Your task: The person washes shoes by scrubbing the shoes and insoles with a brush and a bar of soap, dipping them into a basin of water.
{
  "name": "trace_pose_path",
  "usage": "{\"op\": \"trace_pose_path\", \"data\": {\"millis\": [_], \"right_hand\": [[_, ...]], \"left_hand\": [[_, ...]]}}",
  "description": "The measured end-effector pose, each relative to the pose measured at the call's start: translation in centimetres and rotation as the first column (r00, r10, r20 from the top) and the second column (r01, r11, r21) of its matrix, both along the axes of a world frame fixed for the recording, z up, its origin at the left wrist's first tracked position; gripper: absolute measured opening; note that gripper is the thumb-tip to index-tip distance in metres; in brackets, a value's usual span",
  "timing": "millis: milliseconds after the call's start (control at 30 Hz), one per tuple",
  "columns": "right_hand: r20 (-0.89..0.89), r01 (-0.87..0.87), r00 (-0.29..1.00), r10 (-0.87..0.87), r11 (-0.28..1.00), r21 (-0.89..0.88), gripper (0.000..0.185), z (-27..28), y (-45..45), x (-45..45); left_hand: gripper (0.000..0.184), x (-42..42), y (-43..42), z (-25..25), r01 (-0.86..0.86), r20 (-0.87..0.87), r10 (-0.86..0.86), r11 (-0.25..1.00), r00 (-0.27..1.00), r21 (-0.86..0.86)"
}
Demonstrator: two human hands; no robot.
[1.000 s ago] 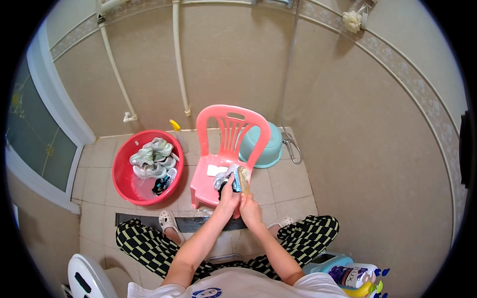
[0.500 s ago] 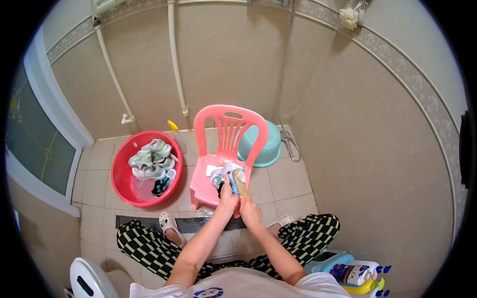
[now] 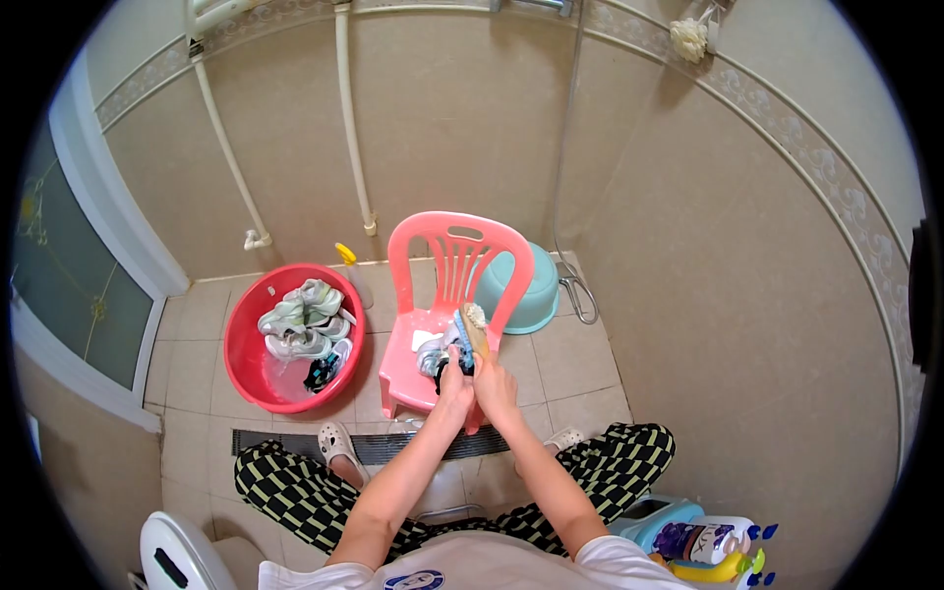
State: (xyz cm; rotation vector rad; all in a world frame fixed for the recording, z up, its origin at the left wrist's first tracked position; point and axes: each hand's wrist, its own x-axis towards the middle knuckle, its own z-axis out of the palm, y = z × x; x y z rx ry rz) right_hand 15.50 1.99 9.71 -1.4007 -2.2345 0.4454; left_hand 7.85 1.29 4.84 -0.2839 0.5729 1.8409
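Over the seat of a pink plastic chair (image 3: 401,366), my left hand (image 3: 454,382) is closed on a grey, black and blue shoe (image 3: 433,356). My right hand (image 3: 495,386) grips the handle of a scrubbing brush (image 3: 473,332) with a light wooden back. The brush lies against the right side of the shoe, its bristles partly hidden. A small white block (image 3: 421,339) rests on the seat, left of the shoe and partly covered by it.
A red basin (image 3: 236,346) at the left holds several shoes (image 3: 300,320) and some water. A yellow-topped bottle (image 3: 349,258) stands behind it. An upturned teal basin (image 3: 531,295) sits behind the chair. Bottles (image 3: 703,541) are at the lower right, a toilet lid (image 3: 177,551) lower left.
My right hand and the brush have moved up along the shoe, away from my body. My left hand keeps its hold on the shoe with little movement.
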Motion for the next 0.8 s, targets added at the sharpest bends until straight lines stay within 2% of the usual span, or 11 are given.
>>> {"op": "trace_pose_path", "data": {"millis": [100, 233, 300, 533, 667, 733, 767, 800], "right_hand": [[0.003, -0.001, 1.0, 0.001, 1.0, 0.023, 0.035, 0.4, 0.9, -0.6], [0.004, 0.022, 1.0, -0.023, 0.999, 0.024, 0.036, 0.3, 1.7, -1.4], [0.013, 0.016, 1.0, -0.017, 0.999, 0.039, 0.037, 0.0, 1.5, -1.0], [0.051, 0.038, 0.998, -0.04, 0.998, 0.04, 0.036, -1.1, 0.0, 1.1], [0.101, 0.006, 0.995, -0.01, 0.999, 0.039, 0.035, -1.3, -2.5, 2.1], [0.093, -0.024, 0.995, 0.023, 1.0, 0.01, 0.034, -1.5, -3.2, 2.3], [0.089, -0.023, 0.996, 0.022, 1.0, 0.009, 0.034, -1.5, -3.4, 2.4], [0.076, -0.026, 0.997, 0.027, 0.999, -0.021, 0.035, -1.6, -3.6, 2.4]], "left_hand": [[0.028, -0.3, 0.2, 0.5, -0.006, 0.091, 0.005, 1.0, 0.996, 0.001], [0.031, -0.1, 0.2, 0.4, -0.057, 0.095, 0.05, 0.995, 0.994, 0.078], [0.031, -0.4, 0.5, 0.1, -0.069, 0.198, 0.059, 0.997, 0.979, 0.045], [0.03, 0.1, 0.3, 1.2, -0.009, 0.202, 0.0, 0.999, 0.979, 0.045], [0.03, -1.2, 1.0, -0.3, 0.006, 0.101, -0.01, 0.999, 0.995, 0.038], [0.027, -1.9, 0.6, -0.9, -0.027, -0.048, 0.028, 0.999, 0.998, 0.037], [0.027, -2.1, 0.4, -1.1, -0.026, -0.051, 0.028, 0.999, 0.998, 0.036], [0.023, -2.3, -0.1, -0.4, -0.057, -0.16, 0.053, 0.998, 0.986, -0.022]]}}
